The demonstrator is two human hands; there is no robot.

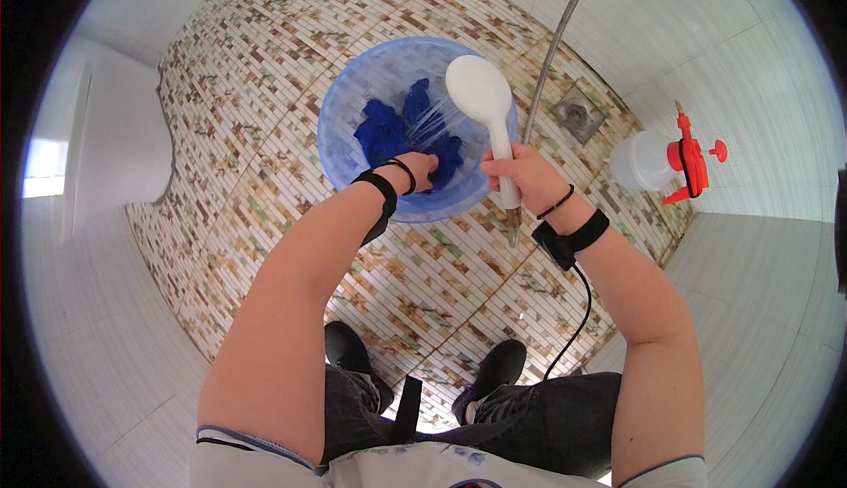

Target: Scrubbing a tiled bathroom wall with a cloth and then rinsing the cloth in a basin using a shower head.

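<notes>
A translucent blue plastic basin (337,84) sits on the tiled floor in front of me. Dark blue wet cloth (384,130) lies in it, bunched into several lumps. My left hand (417,167) reaches down onto the near side of the cloth, with most of its fingers hidden. My right hand (526,173) grips the handle of a white shower head (480,87) over the basin's right side. Thin jets of water run from the shower head down to the left, onto the cloth.
A metal shower hose (562,21) hangs at the right wall, beside a square floor drain (579,112). Further right stands a white pressure sprayer (640,160) with a red pump top. A white fixture (122,130) juts in at left. A black cable (585,309) trails from my right wrist.
</notes>
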